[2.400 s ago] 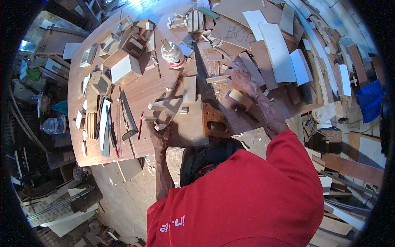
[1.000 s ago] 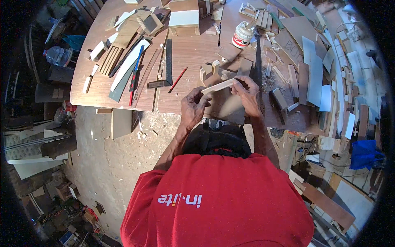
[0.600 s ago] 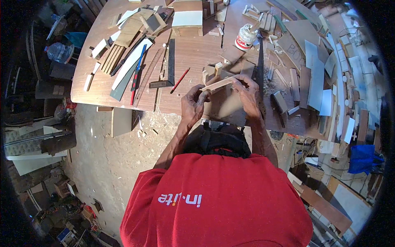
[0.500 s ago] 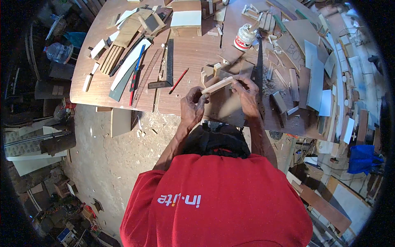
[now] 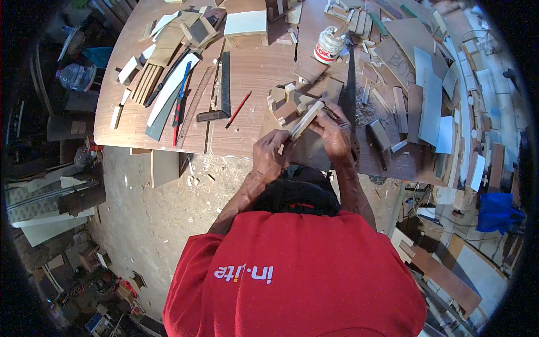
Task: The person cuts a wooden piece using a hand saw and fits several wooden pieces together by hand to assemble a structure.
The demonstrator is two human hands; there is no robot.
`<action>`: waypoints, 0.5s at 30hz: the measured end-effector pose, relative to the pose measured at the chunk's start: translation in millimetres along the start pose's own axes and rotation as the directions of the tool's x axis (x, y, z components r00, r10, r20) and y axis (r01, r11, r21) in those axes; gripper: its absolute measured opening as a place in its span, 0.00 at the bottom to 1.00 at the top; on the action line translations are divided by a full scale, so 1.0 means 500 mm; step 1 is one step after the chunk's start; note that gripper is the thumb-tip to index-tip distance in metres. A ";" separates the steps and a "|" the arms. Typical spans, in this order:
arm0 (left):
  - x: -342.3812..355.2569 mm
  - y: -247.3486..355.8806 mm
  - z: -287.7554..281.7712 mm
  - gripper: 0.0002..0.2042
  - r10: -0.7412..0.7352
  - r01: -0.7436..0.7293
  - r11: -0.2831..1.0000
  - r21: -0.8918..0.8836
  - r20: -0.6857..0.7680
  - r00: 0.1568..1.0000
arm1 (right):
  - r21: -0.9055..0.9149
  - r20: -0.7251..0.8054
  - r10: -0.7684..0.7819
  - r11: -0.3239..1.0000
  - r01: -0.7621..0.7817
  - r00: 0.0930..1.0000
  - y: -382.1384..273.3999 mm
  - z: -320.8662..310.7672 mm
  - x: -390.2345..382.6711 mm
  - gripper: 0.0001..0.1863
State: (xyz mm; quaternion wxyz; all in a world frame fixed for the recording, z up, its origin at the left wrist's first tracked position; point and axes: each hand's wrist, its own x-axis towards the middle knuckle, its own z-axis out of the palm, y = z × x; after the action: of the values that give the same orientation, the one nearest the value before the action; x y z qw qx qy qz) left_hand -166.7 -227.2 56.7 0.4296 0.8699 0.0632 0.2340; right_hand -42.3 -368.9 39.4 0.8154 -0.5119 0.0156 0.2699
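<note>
A short, narrow wooden strip [image 5: 307, 119] slants between my two hands, above the near edge of the table. My left hand [image 5: 270, 154] is closed on its lower end. The fingers of my right hand [image 5: 335, 132] pinch it close to the upper end. Just beyond the strip lie several small wood blocks [image 5: 287, 106] and flat offcuts [image 5: 332, 90]. To the left of my hands a red pencil [image 5: 238, 109] rests on the tabletop, beside a dark try square [image 5: 224, 90].
The brown table [image 5: 247, 140] also bears a ruler [image 5: 196, 101], a blue-and-red tool [image 5: 181, 101], a white glue tub [image 5: 328, 46] and a dark saw-like blade [image 5: 351, 84]. Wood boards [image 5: 426, 106] crowd the right side. A small wooden box [image 5: 246, 27] stands at the back.
The strip has turned to a steeper slant, its left end now lower and nearer me. My left hand has come down and inward with it; my right hand still grips the upper end.
</note>
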 end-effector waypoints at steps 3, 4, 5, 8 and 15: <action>-0.008 -0.008 0.013 0.10 -0.008 0.008 0.999 -0.041 0.013 1.000 | -0.063 -0.030 0.013 0.998 -0.015 0.999 0.025 0.001 -0.008 0.27; -0.011 -0.007 0.014 0.10 -0.028 0.030 0.997 -0.069 0.030 0.999 | -0.111 -0.007 0.038 0.993 -0.038 0.999 0.030 -0.004 -0.006 0.31; -0.013 -0.005 0.016 0.10 -0.019 0.022 0.996 -0.081 0.043 0.999 | -0.111 -0.024 0.028 0.993 -0.030 0.999 0.025 -0.016 -0.002 0.31; -0.027 -0.020 0.019 0.11 -0.240 0.263 0.958 -0.117 0.177 0.955 | -0.187 -0.198 -0.169 0.973 0.132 0.966 -0.003 -0.077 0.026 0.26; -0.052 -0.076 0.011 0.15 -0.444 0.467 0.877 -0.115 0.180 0.878 | -0.964 -0.155 -0.580 0.267 0.007 0.800 -0.106 -0.316 0.147 0.22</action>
State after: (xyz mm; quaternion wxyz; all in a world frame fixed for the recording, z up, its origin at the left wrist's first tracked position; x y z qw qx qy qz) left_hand -183.7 -215.5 15.1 0.5425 0.8092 0.2160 0.0653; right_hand 84.4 -488.4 -13.9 0.3712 -0.9249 -0.0387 -0.0732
